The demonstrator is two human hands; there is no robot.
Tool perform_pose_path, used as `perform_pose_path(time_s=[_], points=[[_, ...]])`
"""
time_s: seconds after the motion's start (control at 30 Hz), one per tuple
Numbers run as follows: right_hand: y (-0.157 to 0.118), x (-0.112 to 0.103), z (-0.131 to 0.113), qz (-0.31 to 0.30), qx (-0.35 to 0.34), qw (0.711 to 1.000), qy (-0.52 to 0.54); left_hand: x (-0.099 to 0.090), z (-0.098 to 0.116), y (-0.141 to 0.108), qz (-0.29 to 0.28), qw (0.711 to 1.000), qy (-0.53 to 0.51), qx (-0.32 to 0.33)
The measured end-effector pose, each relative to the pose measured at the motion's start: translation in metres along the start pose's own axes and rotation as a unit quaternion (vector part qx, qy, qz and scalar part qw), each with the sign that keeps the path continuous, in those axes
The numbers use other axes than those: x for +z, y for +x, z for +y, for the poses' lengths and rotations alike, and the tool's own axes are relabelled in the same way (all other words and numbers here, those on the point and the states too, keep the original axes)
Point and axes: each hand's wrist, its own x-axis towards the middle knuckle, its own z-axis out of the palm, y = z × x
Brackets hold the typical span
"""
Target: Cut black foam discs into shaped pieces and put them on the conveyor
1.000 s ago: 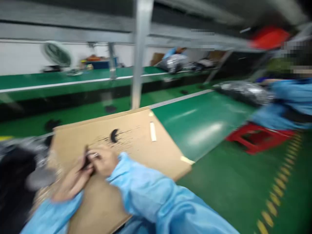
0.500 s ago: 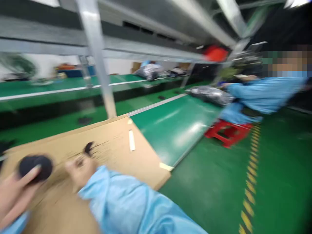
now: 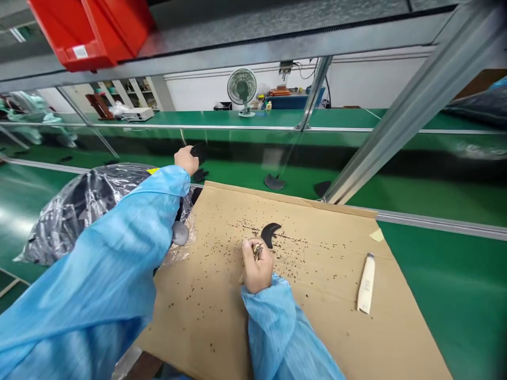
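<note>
My left hand (image 3: 186, 160) reaches past the far edge of the cardboard sheet (image 3: 317, 316), its fingers on a black rubbery piece (image 3: 199, 152). My right hand (image 3: 256, 266) rests over the sheet and pinches a small metal tool (image 3: 258, 252). Just beyond it, a black crescent-shaped piece (image 3: 269, 233) lies among scattered dark specks, close to but apart from my fingers. Near my left forearm, a grey disc (image 3: 180, 233) sits at the mouth of a clear plastic bag of dark parts (image 3: 79, 211). Black pieces (image 3: 274, 182) also lie on the green bench beyond the sheet.
A pale strip (image 3: 366, 282) lies on the right of the sheet. Overhead runs a metal shelf (image 3: 237, 39) carrying a red plastic bin (image 3: 87, 31), with metal uprights (image 3: 404, 111) beside the bench. A desk fan (image 3: 241, 89) stands on a far green bench.
The view has swung left and steadied. My left hand has moved from the near left of the sheet to beyond its far edge, carrying the black piece. My right hand stays over the sheet.
</note>
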Motion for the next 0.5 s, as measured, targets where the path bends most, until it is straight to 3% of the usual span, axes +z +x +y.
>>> perform_pose_path(time_s=[0.07, 0.13, 0.23, 0.37, 0.5], points=[[0.001, 0.000, 0.000, -0.006, 0.004, 1.000, 0.002, 0.009, -0.010, 0.019, 0.008, 0.999, 0.020, -0.029], [0.002, 0.000, -0.001, -0.008, 0.008, 1.000, 0.014, 0.017, -0.017, 0.030, -0.001, 0.991, -0.068, -0.113], [0.002, -0.001, -0.004, -0.007, 0.008, 0.999, 0.032, 0.031, -0.019, 0.038, -0.053, 0.940, -0.243, -0.232], [0.002, -0.001, -0.004, -0.018, 0.009, 0.999, 0.036, 0.039, -0.024, 0.048, -0.096, 0.905, -0.308, -0.277], [0.005, 0.006, -0.002, -0.044, -0.005, 0.998, 0.038, 0.022, -0.040, 0.058, -0.077, 0.892, -0.328, -0.303]])
